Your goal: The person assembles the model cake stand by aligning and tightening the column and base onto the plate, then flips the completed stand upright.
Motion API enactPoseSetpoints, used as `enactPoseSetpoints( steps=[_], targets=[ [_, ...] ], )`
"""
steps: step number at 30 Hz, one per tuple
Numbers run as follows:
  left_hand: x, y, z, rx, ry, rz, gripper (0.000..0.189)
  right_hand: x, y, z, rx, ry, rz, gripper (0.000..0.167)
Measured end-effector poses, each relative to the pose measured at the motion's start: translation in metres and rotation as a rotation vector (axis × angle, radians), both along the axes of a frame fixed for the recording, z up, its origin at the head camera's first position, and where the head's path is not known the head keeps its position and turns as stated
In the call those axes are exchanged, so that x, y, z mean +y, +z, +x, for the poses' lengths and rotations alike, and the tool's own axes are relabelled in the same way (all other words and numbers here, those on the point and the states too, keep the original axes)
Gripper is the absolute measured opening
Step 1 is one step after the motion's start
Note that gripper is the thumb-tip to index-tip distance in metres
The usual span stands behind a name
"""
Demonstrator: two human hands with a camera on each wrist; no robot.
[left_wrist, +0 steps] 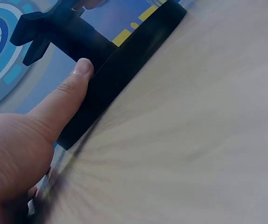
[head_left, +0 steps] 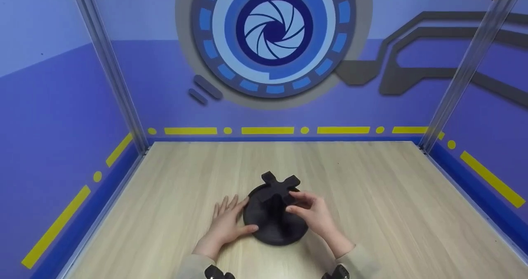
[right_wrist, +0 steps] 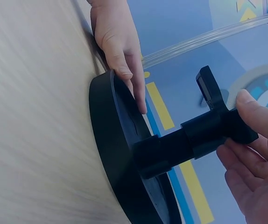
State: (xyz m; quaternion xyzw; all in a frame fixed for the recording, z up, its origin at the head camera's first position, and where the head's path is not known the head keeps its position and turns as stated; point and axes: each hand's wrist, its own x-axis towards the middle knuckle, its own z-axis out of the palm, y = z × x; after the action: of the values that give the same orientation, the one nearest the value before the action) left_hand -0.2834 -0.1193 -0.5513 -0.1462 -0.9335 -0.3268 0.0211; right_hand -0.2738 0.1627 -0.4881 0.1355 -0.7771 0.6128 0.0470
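A black stand stands on the table: a round, shallow base with a raised rim (head_left: 252,221), a thick stepped post (right_wrist: 173,145) and a cross-shaped top (head_left: 281,183) with stubby arms. My right hand (head_left: 317,215) pinches one arm of the cross between thumb and fingers, as the right wrist view shows closely. On the left, my left hand (head_left: 227,224) lies against the base with its fingers spread and its thumb (left_wrist: 71,86) straight over the rim. Most of the left fingers are hidden in the left wrist view.
The stand is near the front middle of a light wood tabletop (head_left: 198,167). Blue printed panels (head_left: 144,76) enclose the back and both sides, with metal corner posts (head_left: 108,64) between them. Dark wrist devices (head_left: 216,272) sit at the cuffs.
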Motion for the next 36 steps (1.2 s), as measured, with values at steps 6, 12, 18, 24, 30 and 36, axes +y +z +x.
enactPoseSetpoints(
  steps=[6,12,18,24,30,36],
  targets=[
    [0.003,0.001,0.002,0.021,0.012,0.003,0.097,-0.001,-0.003,0.000,0.043,-0.028,0.025,0.043],
    [0.003,0.001,0.002,0.028,0.015,0.003,0.097,-0.004,-0.003,0.003,0.056,-0.068,0.023,0.041],
    [0.003,-0.001,0.003,0.028,0.022,0.001,0.098,-0.007,-0.006,0.005,0.061,-0.080,0.036,0.041],
    [0.003,0.001,0.002,0.031,0.022,-0.006,0.098,-0.006,-0.006,0.005,0.078,-0.079,0.034,0.042],
    [0.001,0.001,0.002,0.026,0.014,-0.007,0.099,0.012,-0.001,-0.003,0.077,0.080,0.108,0.046],
    [0.000,0.001,0.001,0.013,0.010,0.003,0.099,0.043,0.002,-0.012,0.012,0.133,0.291,0.067]
  ],
)
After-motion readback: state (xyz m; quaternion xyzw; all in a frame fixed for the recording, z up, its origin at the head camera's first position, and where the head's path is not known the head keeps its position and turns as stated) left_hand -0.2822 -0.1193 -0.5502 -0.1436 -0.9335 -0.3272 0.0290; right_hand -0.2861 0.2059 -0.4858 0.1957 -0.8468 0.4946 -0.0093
